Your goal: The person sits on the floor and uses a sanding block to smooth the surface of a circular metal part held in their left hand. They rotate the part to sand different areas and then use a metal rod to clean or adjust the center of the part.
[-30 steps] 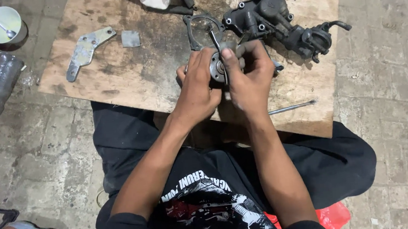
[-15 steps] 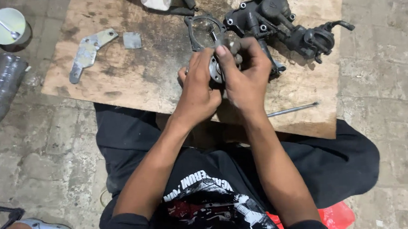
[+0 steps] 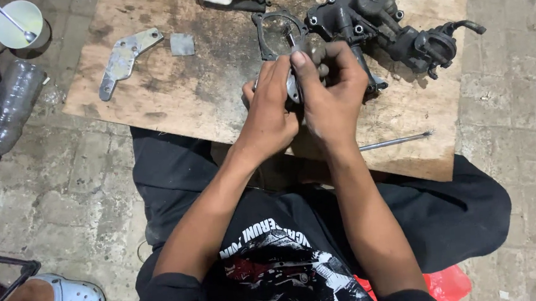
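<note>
On the board [image 3: 214, 104], a bracket [image 3: 124, 58] lies left of the housing [image 3: 384, 20].

A stained wooden board [image 3: 213, 91] carries a bracket [image 3: 124, 60], housing [image 3: 384, 16] and rod [image 3: 396, 141].

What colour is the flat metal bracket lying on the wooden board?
Silvery grey flat metal bracket, clearest in the head view.

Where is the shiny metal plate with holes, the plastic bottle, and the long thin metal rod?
flat metal bracket [image 3: 124, 58], head view, on its wide middle part.
clear plastic bottle [image 3: 10, 109], head view, on its body.
thin metal rod [image 3: 396, 140], head view, on its mid-length.
</note>
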